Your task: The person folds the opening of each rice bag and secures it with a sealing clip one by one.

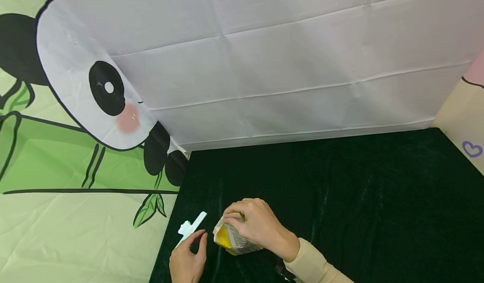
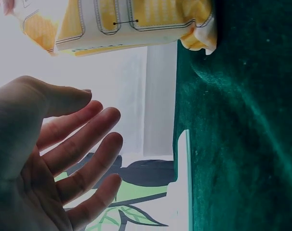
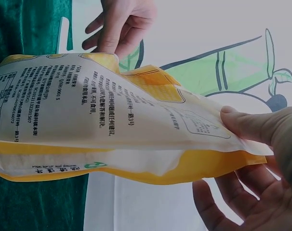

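Note:
A yellow-and-white printed snack bag [image 1: 240, 243] stands on the dark green cloth, its back panel covered with small print in the right wrist view. At its top edge my right hand [image 1: 261, 226] pinches the bag between thumb and fingers. To the left, my left hand [image 1: 189, 257] has its fingers spread and slightly bent, holding nothing, apart from the bag [image 2: 126, 19]. Just beyond the left hand lies a long, pale sealing clip [image 1: 193, 227] with a scalloped tab on one side; the hand hides its near end in the head view.
The dark green cloth [image 1: 340, 199] covers the table, whose left edge runs close beside the clip and left hand. A white sheet [image 1: 295, 72] hangs at the back. On the left is a panda-and-bamboo printed hanging [image 1: 75, 165]. A small dark object [image 1: 284, 270] shows beneath the right sleeve.

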Demonstrator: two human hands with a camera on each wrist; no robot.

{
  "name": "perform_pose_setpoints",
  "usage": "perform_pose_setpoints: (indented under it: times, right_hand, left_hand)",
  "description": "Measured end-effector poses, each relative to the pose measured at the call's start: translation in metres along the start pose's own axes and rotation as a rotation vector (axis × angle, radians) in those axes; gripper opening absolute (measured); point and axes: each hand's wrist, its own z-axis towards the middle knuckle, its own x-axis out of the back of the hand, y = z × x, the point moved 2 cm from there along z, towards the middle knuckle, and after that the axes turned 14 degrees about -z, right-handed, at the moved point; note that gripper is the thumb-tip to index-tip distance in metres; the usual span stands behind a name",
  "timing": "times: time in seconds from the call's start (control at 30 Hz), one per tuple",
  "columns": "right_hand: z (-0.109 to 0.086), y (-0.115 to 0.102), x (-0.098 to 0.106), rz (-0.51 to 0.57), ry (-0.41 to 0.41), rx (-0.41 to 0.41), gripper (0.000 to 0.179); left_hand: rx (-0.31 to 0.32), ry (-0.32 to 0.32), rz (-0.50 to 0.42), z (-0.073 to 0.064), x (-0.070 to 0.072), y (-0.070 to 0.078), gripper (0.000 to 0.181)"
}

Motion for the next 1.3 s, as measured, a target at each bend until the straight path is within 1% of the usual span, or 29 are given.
perform_pose_setpoints:
  times: [0.1, 0.27, 0.5, 0.67, 0.77, 0.93, 1.03, 1.17, 1.3]
  right_hand:
    - [0.0, 0.0, 0.0, 0.0, -0.003, 0.0, 0.011]
    - [0.0, 0.0, 0.0, -0.004, 0.006, 0.007, 0.011]
    - [0.001, 0.0, -0.001, -0.005, 0.001, 0.015, 0.011]
    - [0.001, -0.002, -0.001, -0.041, 0.008, 0.03, 0.01]
    - [0.001, -0.004, 0.0, -0.056, -0.001, 0.024, 0.009]
    - [0.001, -0.006, 0.0, -0.083, -0.004, 0.016, 0.008]
    - [0.001, -0.008, 0.001, -0.123, 0.01, 0.036, 0.008]
    - [0.002, -0.011, 0.001, -0.201, 0.035, 0.07, 0.008]
    - [0.003, -0.016, 0.0, -0.346, 0.072, 0.119, 0.008]
  left_hand:
    - [-0.006, -0.004, 0.022, 0.001, -0.001, -0.002, 0.017]
    - [-0.005, -0.012, 0.025, 0.001, -0.001, -0.003, 0.018]
    - [-0.003, 0.001, 0.025, 0.001, -0.001, -0.002, 0.017]
    - [0.011, -0.004, -0.002, 0.0, -0.003, -0.002, 0.018]
    - [0.017, -0.007, -0.019, 0.0, -0.004, -0.002, 0.018]
    - [0.019, -0.005, -0.021, -0.001, -0.005, -0.004, 0.017]
    - [0.024, -0.013, -0.024, -0.001, -0.005, -0.005, 0.018]
    - [0.024, -0.018, -0.025, 0.0, -0.006, -0.006, 0.018]
    - [0.02, -0.014, -0.02, 0.001, -0.006, -0.006, 0.018]
